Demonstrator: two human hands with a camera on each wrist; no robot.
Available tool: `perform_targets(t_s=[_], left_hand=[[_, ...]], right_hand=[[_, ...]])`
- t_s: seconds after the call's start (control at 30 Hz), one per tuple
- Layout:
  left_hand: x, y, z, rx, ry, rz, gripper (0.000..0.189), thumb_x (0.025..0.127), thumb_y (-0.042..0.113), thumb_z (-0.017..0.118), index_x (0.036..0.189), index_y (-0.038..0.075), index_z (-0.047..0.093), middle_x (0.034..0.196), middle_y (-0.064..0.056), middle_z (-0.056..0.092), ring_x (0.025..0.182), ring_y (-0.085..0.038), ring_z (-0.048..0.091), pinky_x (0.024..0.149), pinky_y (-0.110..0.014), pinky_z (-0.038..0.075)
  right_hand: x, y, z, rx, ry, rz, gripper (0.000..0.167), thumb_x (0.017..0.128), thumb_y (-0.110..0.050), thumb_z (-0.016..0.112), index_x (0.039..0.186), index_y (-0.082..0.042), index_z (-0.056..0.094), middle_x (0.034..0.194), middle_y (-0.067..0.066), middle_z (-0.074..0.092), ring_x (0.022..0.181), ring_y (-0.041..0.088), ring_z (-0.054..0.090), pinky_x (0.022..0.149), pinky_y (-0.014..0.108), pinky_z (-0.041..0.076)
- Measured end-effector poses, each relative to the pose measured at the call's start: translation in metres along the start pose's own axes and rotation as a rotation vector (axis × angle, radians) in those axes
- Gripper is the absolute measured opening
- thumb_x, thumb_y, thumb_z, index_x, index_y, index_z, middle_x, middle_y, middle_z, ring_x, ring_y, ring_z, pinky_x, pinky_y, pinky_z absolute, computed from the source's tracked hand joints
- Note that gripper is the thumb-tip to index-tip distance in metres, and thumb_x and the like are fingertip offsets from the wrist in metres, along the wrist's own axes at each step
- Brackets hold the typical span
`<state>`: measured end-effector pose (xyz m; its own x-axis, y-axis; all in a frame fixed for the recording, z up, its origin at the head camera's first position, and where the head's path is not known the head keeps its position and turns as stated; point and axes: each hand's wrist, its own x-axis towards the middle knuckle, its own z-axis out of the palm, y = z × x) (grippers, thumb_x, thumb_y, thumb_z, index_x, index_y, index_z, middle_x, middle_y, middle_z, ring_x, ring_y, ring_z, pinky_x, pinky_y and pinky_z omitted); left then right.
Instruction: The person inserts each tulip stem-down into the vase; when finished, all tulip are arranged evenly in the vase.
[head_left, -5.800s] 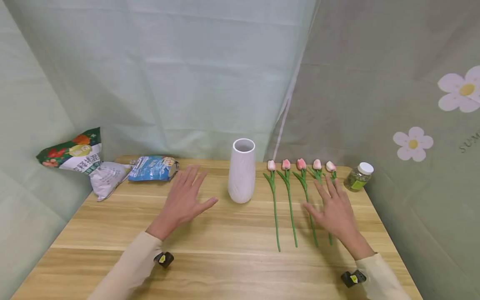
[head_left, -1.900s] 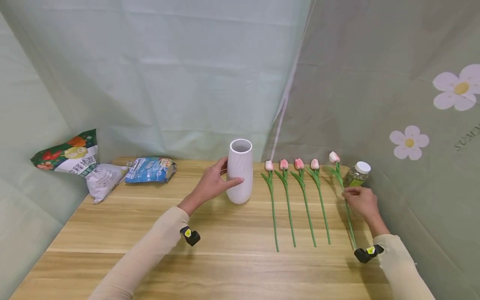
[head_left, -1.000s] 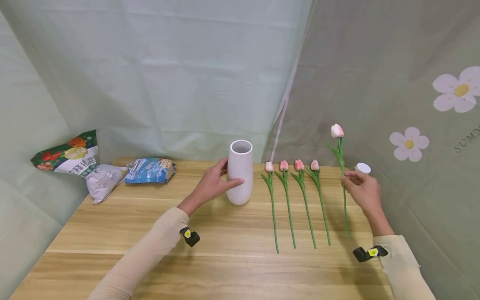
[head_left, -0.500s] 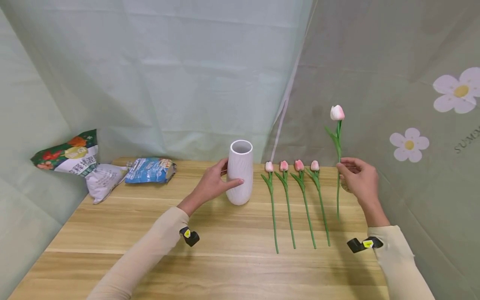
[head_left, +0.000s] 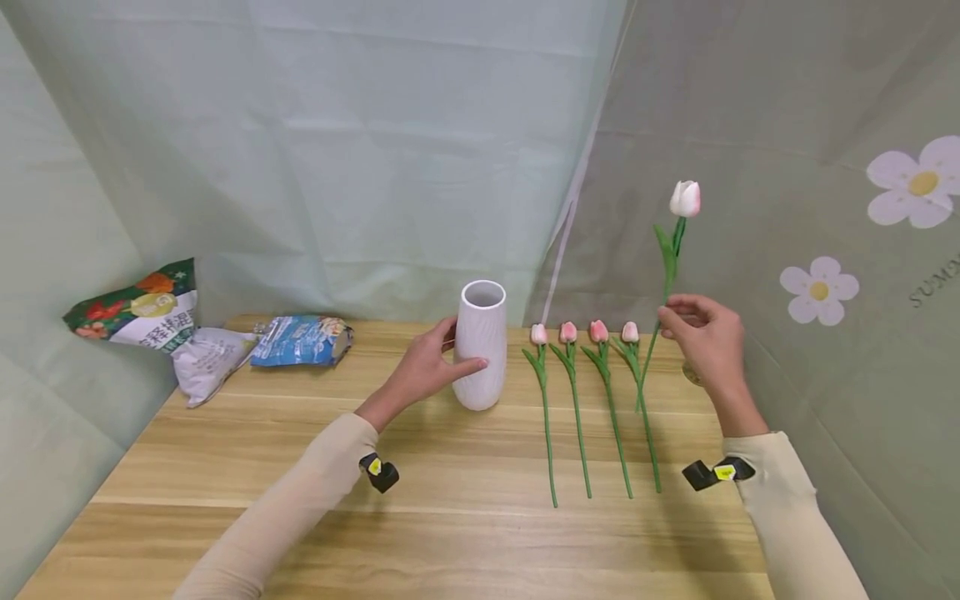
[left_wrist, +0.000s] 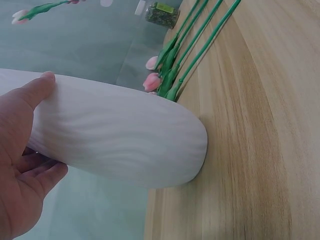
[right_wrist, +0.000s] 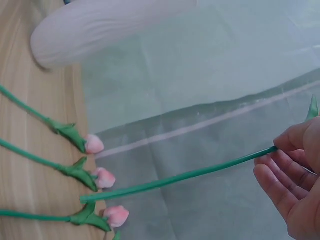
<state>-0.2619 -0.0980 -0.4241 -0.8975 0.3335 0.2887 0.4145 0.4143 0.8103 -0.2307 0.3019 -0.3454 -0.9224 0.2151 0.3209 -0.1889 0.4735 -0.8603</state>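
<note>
A white ribbed vase (head_left: 480,358) stands upright near the middle of the table's back part. My left hand (head_left: 422,371) grips its side, thumb across the front and fingers behind; the left wrist view shows the same hold on the vase (left_wrist: 120,130). My right hand (head_left: 708,337) pinches the stem of a pale pink tulip (head_left: 685,200) between thumb and fingertips, bloom up and stem slanting down to the left. In the right wrist view the stem's lower end (right_wrist: 87,199) is off the table. Several pink tulips (head_left: 597,332) lie side by side right of the vase.
Blue snack packet (head_left: 300,340) and a green-and-white bag (head_left: 150,308) lie at the back left. A jar of dried green bits (left_wrist: 162,15) stands at the right, mostly hidden behind my right hand in the head view. Fabric hangs behind the table.
My left hand moved onto the vase and has stayed there. The right hand picked up the rightmost tulip, raised it off the table and brought it leftward, its stem now tilted.
</note>
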Motion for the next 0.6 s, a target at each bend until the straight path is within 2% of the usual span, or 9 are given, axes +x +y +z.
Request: perform_targets(t_s=[0.27,0.5,0.6], left_hand=[[0.0,0.0,0.0,-0.006,0.002,0.0,0.081,0.083,0.036,0.087,0.146,0.004,0.048,0.141,-0.017,0.059,0.128,-0.033,0.061,0.108,-0.045,0.053],[0.0,0.0,0.0,-0.006,-0.003,0.001,0.081,0.083,0.036,0.087,0.147,0.004,0.047,0.142,-0.017,0.058,0.129,-0.033,0.06,0.109,-0.044,0.053],[0.0,-0.002,0.0,-0.001,-0.004,0.0,0.081,0.084,0.037,0.087,0.146,0.004,0.048,0.141,-0.017,0.059,0.129,-0.032,0.06,0.109,-0.044,0.053]], right_hand=[[0.004,-0.022,0.01,0.094,-0.005,-0.037,0.029,0.094,-0.019,0.075,0.113,0.003,0.069,0.091,-0.008,0.07,0.075,0.003,0.072,0.073,0.02,0.063],[0.007,-0.034,0.021,0.298,0.027,-0.075,0.02,0.089,-0.007,0.078,0.102,0.005,0.07,0.087,-0.001,0.071,0.073,0.008,0.073,0.07,0.022,0.064],[0.008,-0.038,0.025,0.323,0.05,-0.103,0.017,0.089,-0.007,0.078,0.1,0.003,0.07,0.088,0.001,0.071,0.072,0.008,0.073,0.069,0.022,0.064]])
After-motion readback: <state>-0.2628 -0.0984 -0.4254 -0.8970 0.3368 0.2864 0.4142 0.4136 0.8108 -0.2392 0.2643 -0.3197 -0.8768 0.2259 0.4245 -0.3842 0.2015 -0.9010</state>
